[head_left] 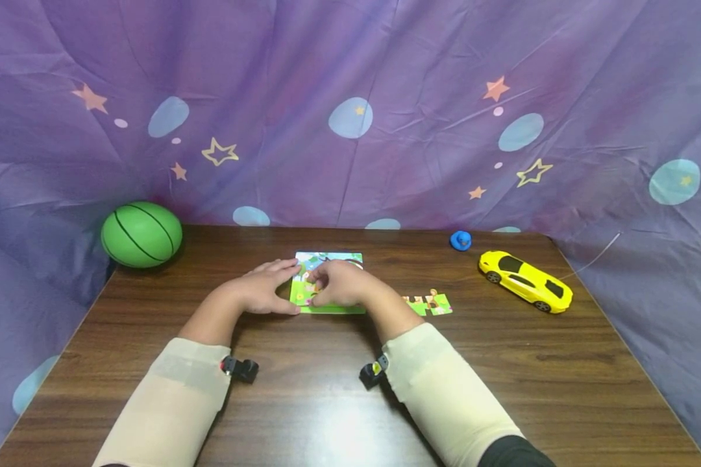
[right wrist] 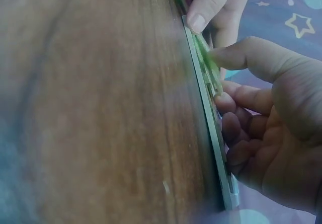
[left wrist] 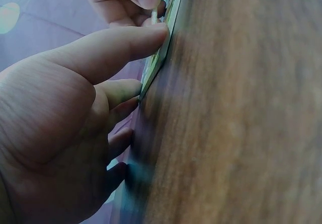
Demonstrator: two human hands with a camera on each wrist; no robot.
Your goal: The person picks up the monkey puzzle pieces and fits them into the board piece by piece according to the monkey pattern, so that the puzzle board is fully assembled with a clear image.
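A jigsaw puzzle board (head_left: pixel 333 310) with a bright green and blue picture lies flat on the table, partly hidden by both hands. My left hand (head_left: pixel 261 289) rests at its left side, the thumb and straight fingers touching its edge. Over the board, my right hand (head_left: pixel 346 283) pinches a puzzle piece (right wrist: pixel 215 70) between thumb and forefinger. In the left wrist view that piece (left wrist: pixel 154 15) appears edge-on, tilted up from the board. Loose puzzle pieces (head_left: pixel 441 304) lie just to the right of the board, partly behind the right forearm.
A green ball (head_left: pixel 141 235) sits at the table's back left corner. Towards the back right are a small blue rubber duck (head_left: pixel 460 240) and a yellow toy car (head_left: pixel 526 283). A purple patterned curtain (head_left: pixel 292 130) hangs behind the brown wooden table (head_left: pixel 304 415).
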